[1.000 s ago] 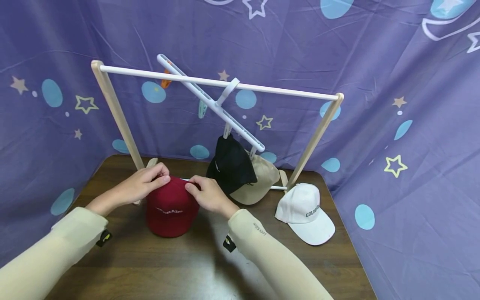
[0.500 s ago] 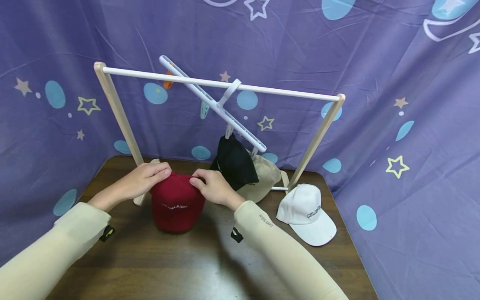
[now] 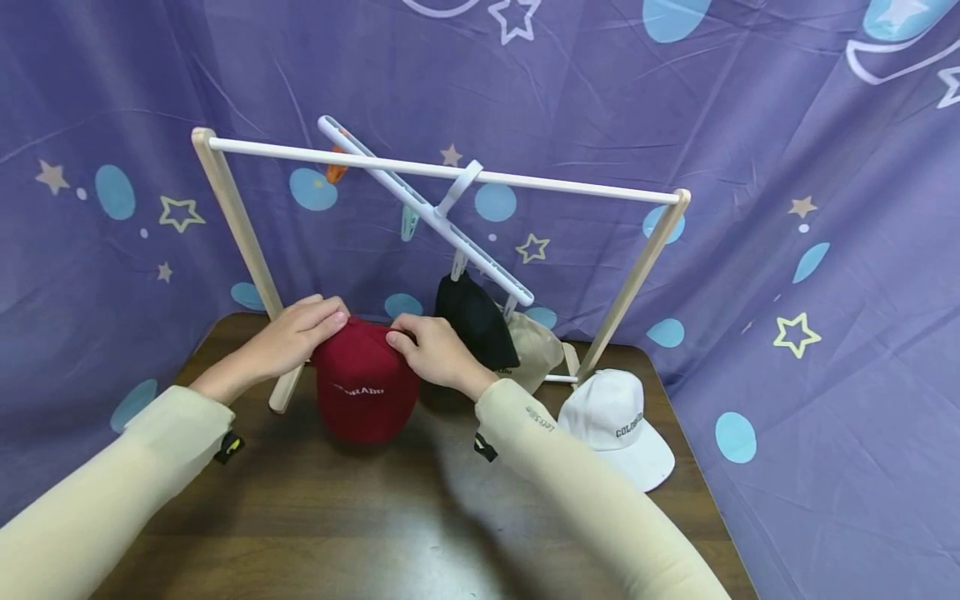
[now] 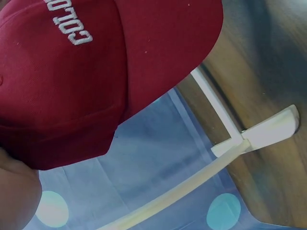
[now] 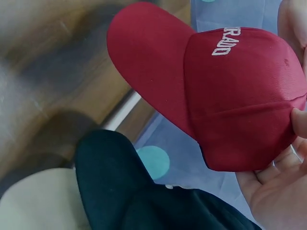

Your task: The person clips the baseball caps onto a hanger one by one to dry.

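Observation:
A red baseball cap [image 3: 366, 379] with white lettering hangs between my two hands, its brim pointing down toward the table. My left hand [image 3: 306, 333] grips the top left of its crown. On the other side my right hand [image 3: 435, 350] pinches the crown's top right edge, thumb in front and fingers behind, as the right wrist view shows. To the right of the red cap, a black cap [image 3: 474, 317] and a beige cap [image 3: 534, 346] hang by clips from a pale blue hanger [image 3: 420, 204]. In the right wrist view the black cap's brim [image 5: 108, 177] is close below the red cap.
The hanger hooks over the white rail [image 3: 300, 152] of a wooden-legged rack. An orange clip [image 3: 335, 167] and a mint clip [image 3: 408, 223] hang from its left half. A white cap [image 3: 618, 425] sits on the brown table [image 3: 337, 517] at right. A purple curtain surrounds the table.
Both hands have lifted the red cap up and slightly right, toward the hanger. The hanging caps and the white cap have stayed in place.

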Demonstrator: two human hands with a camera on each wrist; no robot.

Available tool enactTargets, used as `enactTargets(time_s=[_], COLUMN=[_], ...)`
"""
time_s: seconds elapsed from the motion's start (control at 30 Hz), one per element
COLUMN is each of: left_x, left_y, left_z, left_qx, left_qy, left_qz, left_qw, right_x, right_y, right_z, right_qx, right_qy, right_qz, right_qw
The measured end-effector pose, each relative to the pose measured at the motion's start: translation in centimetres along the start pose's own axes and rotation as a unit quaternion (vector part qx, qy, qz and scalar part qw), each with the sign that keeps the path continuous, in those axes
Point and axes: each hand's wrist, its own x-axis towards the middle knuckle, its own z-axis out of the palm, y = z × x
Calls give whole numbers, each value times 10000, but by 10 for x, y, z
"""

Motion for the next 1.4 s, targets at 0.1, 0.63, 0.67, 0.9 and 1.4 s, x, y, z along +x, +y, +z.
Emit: enactTargets(time_s=[0.1,0.63,0.67,0.9,1.4], left_x=[7,45,47,61,72], left_y=[3,21,22,27,32], left_z=[-2,-8,-9,-14,-23], left_qx=[37,693,740,925,832], left_qy=[142,731,759,720,611], left_qz=[-6,98,111,81,162], left_qw=[9999,9949,9943,9931,9945], right_x=[4,14,15,18,61], right_y=[0,-4,-4,-8,-52], right_z=[-5,-31,-34,-49,-98], right_qx=[20,-128,-143,-326,-3536], right_qy=[45,405,419,419,1191], right_qz=[-8,-15,6,26,-860], right_qw=[10000,9991,9990,9986,9238])
